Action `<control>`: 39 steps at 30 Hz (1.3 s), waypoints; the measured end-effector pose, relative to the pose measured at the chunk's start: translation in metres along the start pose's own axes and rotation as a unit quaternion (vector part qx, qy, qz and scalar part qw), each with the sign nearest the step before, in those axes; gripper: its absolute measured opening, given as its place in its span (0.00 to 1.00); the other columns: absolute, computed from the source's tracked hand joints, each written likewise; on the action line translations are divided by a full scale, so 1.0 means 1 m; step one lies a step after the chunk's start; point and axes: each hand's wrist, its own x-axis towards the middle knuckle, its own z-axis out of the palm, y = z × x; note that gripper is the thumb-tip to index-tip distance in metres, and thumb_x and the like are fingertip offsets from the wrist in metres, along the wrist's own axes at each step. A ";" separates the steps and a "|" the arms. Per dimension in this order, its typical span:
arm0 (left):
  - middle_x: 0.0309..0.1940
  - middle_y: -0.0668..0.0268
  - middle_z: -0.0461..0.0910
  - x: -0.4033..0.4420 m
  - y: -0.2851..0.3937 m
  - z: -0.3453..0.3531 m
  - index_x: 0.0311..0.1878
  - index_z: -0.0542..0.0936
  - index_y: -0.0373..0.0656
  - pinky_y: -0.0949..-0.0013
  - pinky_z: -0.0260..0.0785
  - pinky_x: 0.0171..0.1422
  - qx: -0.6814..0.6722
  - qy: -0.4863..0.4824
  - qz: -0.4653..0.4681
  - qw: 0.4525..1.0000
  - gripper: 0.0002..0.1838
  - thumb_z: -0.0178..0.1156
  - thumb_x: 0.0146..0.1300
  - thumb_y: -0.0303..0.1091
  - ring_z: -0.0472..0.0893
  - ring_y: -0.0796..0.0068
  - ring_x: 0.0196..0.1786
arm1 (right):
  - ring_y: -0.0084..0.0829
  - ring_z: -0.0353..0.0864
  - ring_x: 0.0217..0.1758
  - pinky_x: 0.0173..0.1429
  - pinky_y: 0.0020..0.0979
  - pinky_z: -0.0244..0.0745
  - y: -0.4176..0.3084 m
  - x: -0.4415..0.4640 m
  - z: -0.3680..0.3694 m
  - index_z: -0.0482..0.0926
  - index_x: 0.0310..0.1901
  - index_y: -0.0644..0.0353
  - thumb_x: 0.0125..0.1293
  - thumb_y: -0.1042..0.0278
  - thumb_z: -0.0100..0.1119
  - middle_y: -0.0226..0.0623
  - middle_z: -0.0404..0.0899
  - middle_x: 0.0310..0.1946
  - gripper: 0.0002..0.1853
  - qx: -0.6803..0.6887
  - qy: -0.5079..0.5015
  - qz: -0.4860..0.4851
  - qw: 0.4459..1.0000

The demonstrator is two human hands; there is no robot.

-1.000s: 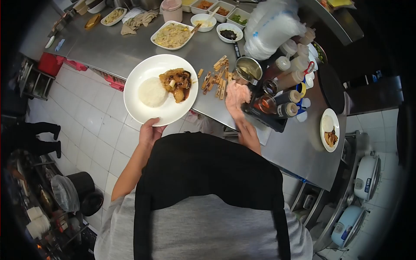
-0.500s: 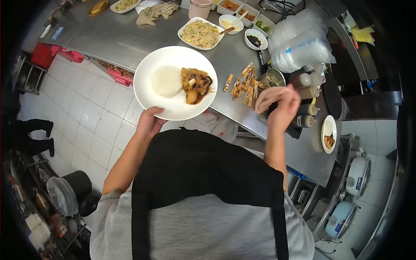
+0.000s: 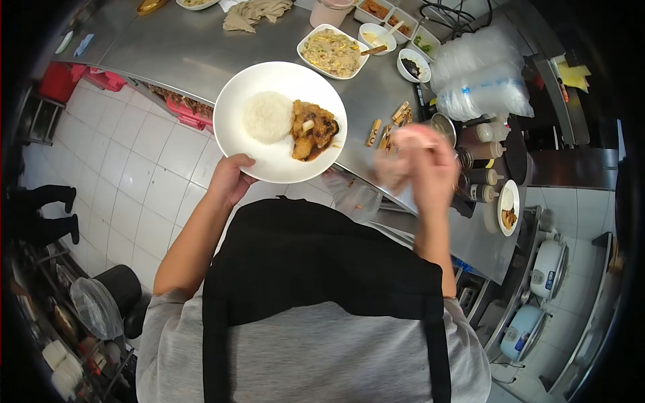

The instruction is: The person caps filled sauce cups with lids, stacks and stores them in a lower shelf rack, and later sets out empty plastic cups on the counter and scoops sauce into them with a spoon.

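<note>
My left hand (image 3: pixel 233 180) grips the near rim of a round white plate (image 3: pixel 232 101), thumb on top. A mound of white rice (image 3: pixel 267 117) lies on the plate. Beside it is a portion of browned, sauced pieces (image 3: pixel 311 131). My right hand (image 3: pixel 435 161) is closed on a pinkish cloth (image 3: pixel 395 166), both smeared by motion. They are over the counter's front edge, right of the plate and apart from it. Several wooden clips with dark marks (image 3: pixel 384 140) lie on the counter just behind the cloth, partly hidden by my hand.
Along the steel counter (image 3: pixel 175 60) stand a dish of fried rice (image 3: pixel 332 52), small bowls (image 3: pixel 413 66), squeeze bottles (image 3: pixel 485 176) and plastic-wrapped stacks (image 3: pixel 480 80). A second plate of food (image 3: pixel 508 208) is at right. Another person's legs (image 3: pixel 44 215) show at far left.
The plate in my left hand has shifted slightly right and up in view. My right hand has moved the cloth a little left and down, over the clips' near side.
</note>
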 end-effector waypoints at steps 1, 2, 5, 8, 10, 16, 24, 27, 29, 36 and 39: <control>0.49 0.53 0.76 0.000 0.004 0.000 0.56 0.67 0.29 0.57 0.73 0.56 0.002 0.003 -0.001 1.000 0.27 0.54 0.49 0.25 0.78 0.60 0.50 | 0.21 0.77 0.34 0.39 0.22 0.73 0.023 0.001 0.016 0.80 0.43 0.63 0.61 0.77 0.58 0.33 0.79 0.37 0.09 -0.034 -0.030 -0.057 0.997; 0.49 0.53 0.76 0.000 0.007 -0.001 0.56 0.67 0.29 0.57 0.73 0.56 0.008 0.003 -0.003 1.000 0.28 0.54 0.48 0.25 0.78 0.60 0.50 | 0.25 0.78 0.37 0.41 0.24 0.74 0.048 0.005 0.026 0.81 0.42 0.63 0.60 0.77 0.59 0.34 0.79 0.37 0.08 -0.140 -0.040 -0.103 0.984; 0.49 0.54 0.75 -0.003 0.014 0.001 0.57 0.66 0.30 0.57 0.73 0.56 0.021 0.005 0.000 1.000 0.30 0.54 0.46 0.25 0.78 0.60 0.50 | 0.32 0.79 0.34 0.38 0.28 0.74 0.081 0.014 0.051 0.82 0.37 0.61 0.56 0.77 0.62 0.38 0.78 0.35 0.06 -0.258 -0.044 -0.154 0.953; 0.50 0.54 0.74 -0.006 0.018 0.005 0.58 0.65 0.31 0.57 0.72 0.56 0.022 0.013 0.006 1.000 0.31 0.54 0.45 0.25 0.77 0.61 0.51 | 0.35 0.79 0.31 0.36 0.31 0.75 0.098 0.014 0.063 0.83 0.36 0.60 0.56 0.76 0.62 0.40 0.78 0.35 0.06 -0.285 -0.076 -0.167 0.941; 0.51 0.54 0.73 -0.003 0.017 0.004 0.59 0.65 0.32 0.56 0.72 0.56 0.014 0.010 -0.005 1.000 0.32 0.53 0.45 0.25 0.77 0.60 0.52 | 0.40 0.79 0.33 0.38 0.34 0.75 0.104 0.014 0.066 0.82 0.36 0.61 0.56 0.75 0.62 0.41 0.78 0.36 0.06 -0.304 -0.094 -0.161 0.934; 0.52 0.54 0.72 -0.008 0.025 0.017 0.60 0.63 0.31 0.54 0.72 0.57 0.036 0.022 0.013 0.999 0.32 0.51 0.46 0.24 0.77 0.60 0.52 | 0.40 0.77 0.40 0.43 0.34 0.75 0.104 0.013 0.069 0.81 0.38 0.65 0.56 0.78 0.58 0.40 0.77 0.37 0.08 -0.400 -0.162 -0.206 0.878; 0.50 0.51 0.73 -0.002 0.025 0.015 0.59 0.63 0.29 0.53 0.74 0.54 0.018 0.016 0.007 1.000 0.32 0.50 0.45 0.24 0.78 0.57 0.50 | 0.43 0.76 0.44 0.45 0.38 0.74 0.091 0.013 0.073 0.81 0.35 0.64 0.54 0.76 0.58 0.41 0.77 0.37 0.06 -0.410 -0.237 -0.224 0.852; 0.50 0.52 0.73 -0.002 0.025 0.014 0.59 0.62 0.29 0.52 0.74 0.54 0.017 0.016 0.001 1.000 0.33 0.50 0.44 0.25 0.78 0.56 0.50 | 0.39 0.77 0.42 0.45 0.36 0.74 0.091 0.012 0.074 0.81 0.35 0.64 0.57 0.75 0.58 0.39 0.78 0.37 0.05 -0.390 -0.247 -0.216 0.861; 0.51 0.52 0.73 -0.003 0.025 0.015 0.59 0.62 0.30 0.52 0.74 0.54 0.020 0.019 0.000 1.000 0.33 0.50 0.45 0.24 0.78 0.56 0.50 | 0.35 0.79 0.40 0.44 0.34 0.75 0.096 0.013 0.071 0.80 0.35 0.64 0.59 0.76 0.56 0.38 0.79 0.36 0.05 -0.326 -0.271 -0.101 0.900; 0.52 0.52 0.71 -0.006 0.021 0.016 0.61 0.61 0.31 0.52 0.73 0.56 0.032 0.022 -0.002 0.999 0.33 0.49 0.46 0.24 0.76 0.56 0.52 | 0.23 0.80 0.37 0.43 0.24 0.74 0.101 0.005 0.056 0.77 0.42 0.67 0.65 0.78 0.50 0.37 0.81 0.37 0.08 0.190 -0.097 0.292 0.933; 0.53 0.52 0.71 -0.002 0.017 0.012 0.61 0.60 0.31 0.52 0.72 0.57 0.031 0.011 -0.003 0.999 0.33 0.49 0.46 0.24 0.76 0.56 0.53 | 0.20 0.79 0.37 0.43 0.21 0.73 0.114 0.000 0.059 0.78 0.42 0.67 0.65 0.80 0.49 0.36 0.81 0.36 0.07 0.034 -0.053 0.153 0.986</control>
